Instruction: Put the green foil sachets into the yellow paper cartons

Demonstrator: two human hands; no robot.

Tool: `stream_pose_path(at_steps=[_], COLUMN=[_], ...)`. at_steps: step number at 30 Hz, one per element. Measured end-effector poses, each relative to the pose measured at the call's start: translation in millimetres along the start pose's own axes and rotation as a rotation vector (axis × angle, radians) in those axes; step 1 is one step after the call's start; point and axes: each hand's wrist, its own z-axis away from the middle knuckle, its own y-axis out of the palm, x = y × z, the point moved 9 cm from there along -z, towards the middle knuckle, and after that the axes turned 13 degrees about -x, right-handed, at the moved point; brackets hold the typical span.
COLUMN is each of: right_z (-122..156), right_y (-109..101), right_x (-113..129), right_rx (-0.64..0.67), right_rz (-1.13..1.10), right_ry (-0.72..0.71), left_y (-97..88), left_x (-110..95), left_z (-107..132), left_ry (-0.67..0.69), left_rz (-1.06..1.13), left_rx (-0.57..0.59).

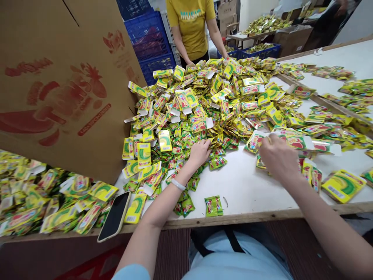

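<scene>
My left hand reaches into the near edge of a heap of small green candy packets. Its fingers are curled down on the packets, and the tips are partly hidden. A pale band circles that wrist. My right hand, blurred, is closed above the white table to the right. Right at its fingers is a small yellow-and-green candy box; what the fingers pinch is hidden. A single green packet lies near the table's front edge.
A large cardboard carton leans at the left. A phone overhangs the front edge of the white table. More boxes lie at the right. Across the heap, a person in a yellow shirt stands beside blue crates.
</scene>
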Motion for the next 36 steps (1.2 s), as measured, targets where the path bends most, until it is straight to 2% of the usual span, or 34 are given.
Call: stream_pose_path(at_steps=[2, 4, 6, 7, 9, 11, 14, 17, 19, 23, 26, 28, 30, 33, 34, 36], right_z=[3, 12, 20, 22, 22, 18, 6, -1, -4, -11, -9, -8, 1, 26, 32, 36], right_y=[36, 72, 95, 100, 100, 91, 70, 58, 53, 43, 41, 41, 49, 77, 83, 85], right_x=[45, 91, 122, 129, 131, 120, 96, 88, 97, 124, 133, 126, 115, 121, 127, 132], right_rx=[0.060, 0.211, 0.342, 0.381, 0.410, 0.395, 0.340, 0.328, 0.331, 0.308, 0.294, 0.207, 0.156, 0.304, 0.351, 0.350], right_rz=[-0.079, -0.131, -0.136, -0.134, -0.132, -0.187, -0.515, -0.861, -0.910, -0.731, -0.667, -0.721, -0.886, -1.269, -1.375, -1.492], right_ry=[-0.166, -0.324, -0.404, -0.419, -0.419, -0.372, -0.142, 0.070, 0.055, -0.171, -0.210, -0.079, 0.154, 0.454, 0.517, 0.600], left_y=[4.4, -1.7, -15.1, -22.1, -32.2, -34.5, -25.4, -15.8, -11.7, -8.8, -16.5, -22.5, -25.1, -23.8, -24.6, -31.7], left_x=[8, 18, 29, 35, 43, 48, 47, 33, 19, -6, -11, -7, -4, -9, -10, -10], left_z=[-4, -4, 0, 4, 16, 31, 53, 70, 77, 91, 96, 99, 103, 104, 102, 93], left_ry=[-0.029, -0.067, -0.124, -0.156, -0.215, -0.300, -0.472, -0.568, -0.594, -0.643, -0.626, -0.630, -0.630, -0.525, -0.458, -0.295], left_rz=[0.047, 0.098, 0.166, 0.202, 0.274, 0.466, 0.835, 0.946, 0.994, 1.135, 1.084, 1.020, 0.995, 0.962, 0.912, 0.716], left_rx=[-0.029, -0.086, -0.156, -0.185, -0.217, -0.222, -0.189, -0.119, -0.060, 0.061, 0.045, -0.045, -0.149, -0.252, -0.276, -0.312])
